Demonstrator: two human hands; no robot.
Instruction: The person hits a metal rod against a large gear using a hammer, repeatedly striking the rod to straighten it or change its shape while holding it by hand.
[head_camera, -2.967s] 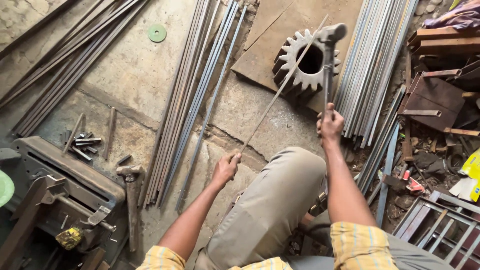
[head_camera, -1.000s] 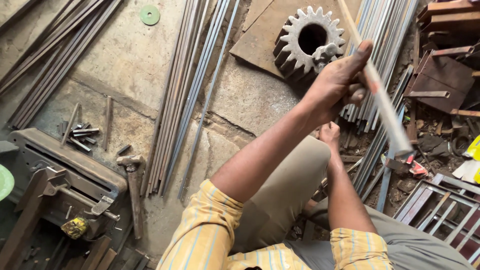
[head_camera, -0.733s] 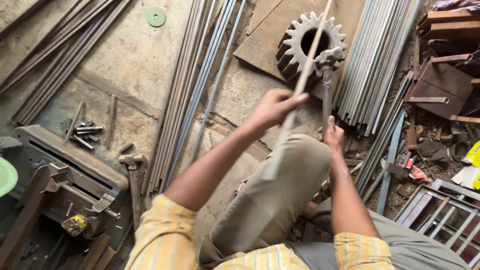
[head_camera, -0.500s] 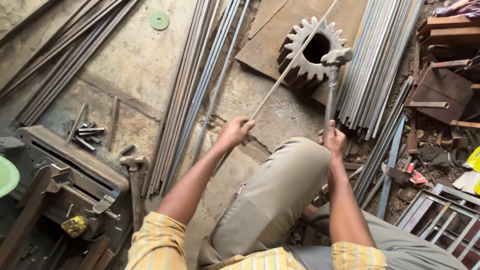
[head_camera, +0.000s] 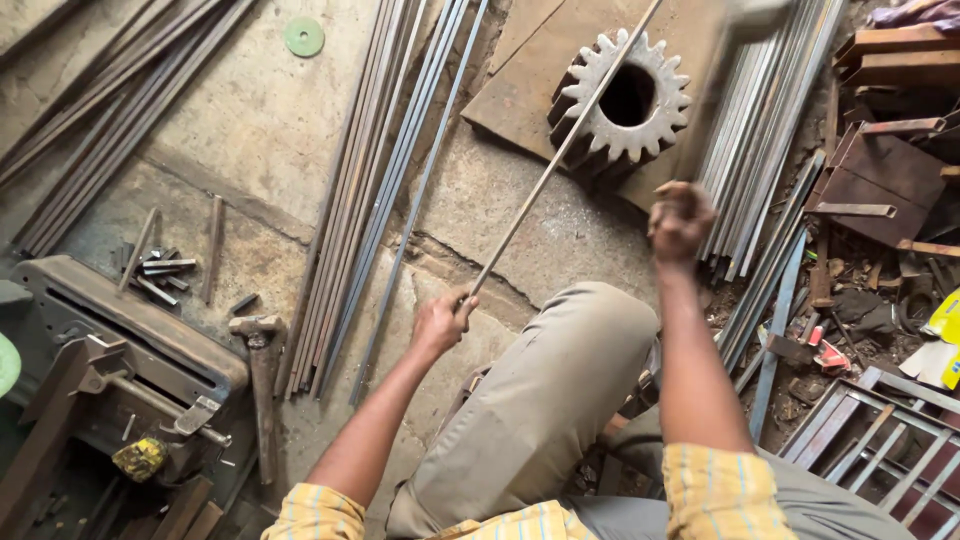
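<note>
At centre frame: I see both of my hands over the bent knee, workshop floor all round.
Left hand (head_camera: 440, 322): closed tight on the near end of the thin metal rod (head_camera: 560, 150); rod runs off toward 1 o'clock, its far part lying across the big toothed gear (head_camera: 622, 100).
Right hand (head_camera: 680, 215): fisted round the hammer handle (head_camera: 705, 120), blurred; the head is a smear at the top edge, about 12 o'clock from the fist.
Change: half a second ago the hammer head sat down beside the gear; now it is lifted high. The left hand sits a little nearer the knee than then, rod still on the gear.
Meaning: I judge this a raised stroke in a run of blows on the rod over the gear; work looks mid-way, not finished.
Gear: lies on a brown metal plate (head_camera: 520, 90), hole facing up.
At 10 o'clock of left hand: bundle of long steel rods (head_camera: 380, 190) on the concrete; green disc (head_camera: 303, 36) further up.
At 8 o'clock: second hammer (head_camera: 260, 350) on the floor, next to a heavy bench machine (head_camera: 130, 340).
At 3 o'clock of right hand: flat strips (head_camera: 760, 160), scrap pile.
</note>
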